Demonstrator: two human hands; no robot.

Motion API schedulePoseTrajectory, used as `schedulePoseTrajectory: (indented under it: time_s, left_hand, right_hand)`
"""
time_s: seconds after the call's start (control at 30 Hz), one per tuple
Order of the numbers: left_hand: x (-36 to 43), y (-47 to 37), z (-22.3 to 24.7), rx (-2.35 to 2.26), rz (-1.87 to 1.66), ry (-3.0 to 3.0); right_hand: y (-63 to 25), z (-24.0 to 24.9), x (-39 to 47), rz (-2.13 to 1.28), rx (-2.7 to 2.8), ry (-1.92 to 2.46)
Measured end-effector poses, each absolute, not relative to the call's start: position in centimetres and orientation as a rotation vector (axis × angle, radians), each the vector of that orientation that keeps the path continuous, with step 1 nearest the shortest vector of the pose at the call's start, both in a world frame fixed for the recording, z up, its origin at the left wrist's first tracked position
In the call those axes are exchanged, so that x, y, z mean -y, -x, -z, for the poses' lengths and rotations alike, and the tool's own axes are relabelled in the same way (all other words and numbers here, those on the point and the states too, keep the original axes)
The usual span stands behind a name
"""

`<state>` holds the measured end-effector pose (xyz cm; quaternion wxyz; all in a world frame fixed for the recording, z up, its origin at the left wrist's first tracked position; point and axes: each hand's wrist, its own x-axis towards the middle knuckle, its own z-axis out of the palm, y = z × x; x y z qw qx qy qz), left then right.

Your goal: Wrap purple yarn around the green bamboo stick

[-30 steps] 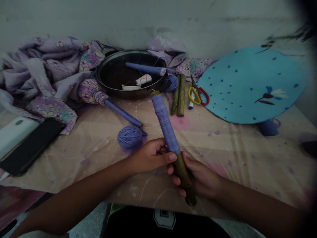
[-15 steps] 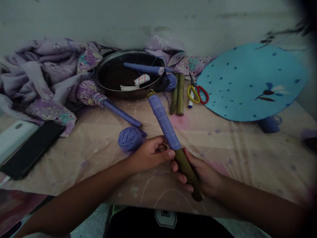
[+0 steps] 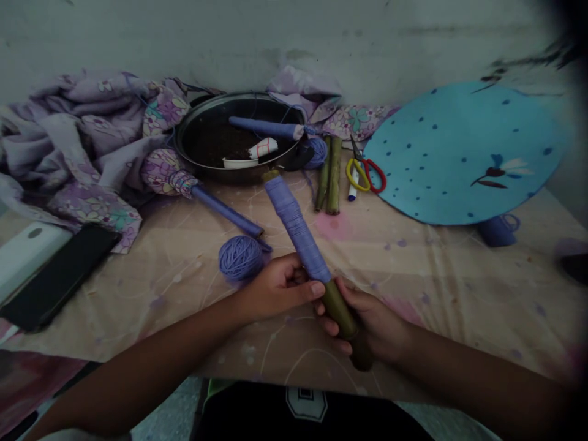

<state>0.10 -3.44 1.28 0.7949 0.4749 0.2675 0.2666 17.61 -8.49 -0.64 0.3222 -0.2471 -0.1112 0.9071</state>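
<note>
Yarn-wrapped stick (image 3: 307, 244) slants between left fingers (image 3: 299, 295) and right fingers (image 3: 329, 327), both holding it.

The wrapped stick (image 3: 301, 233) partly hides the right hand (image 3: 377, 321); the left edge crops a white box (image 3: 22, 254)

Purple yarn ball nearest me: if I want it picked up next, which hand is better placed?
Likely the left hand: it is right beside the purple yarn ball. The right hand is farther away, gripping the bare lower part of the yarn-wrapped bamboo stick.
</note>
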Motion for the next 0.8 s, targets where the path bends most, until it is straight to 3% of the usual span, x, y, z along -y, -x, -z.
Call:
schedulePoseTrajectory:
  time_s: [0.8]
  left_hand:
    - [3.51,-0.15,-1.25,-0.637,-0.592,-1.054]
  right_hand:
    - [-17.10,0.60,8.76,-2.233,0.319,0.657]
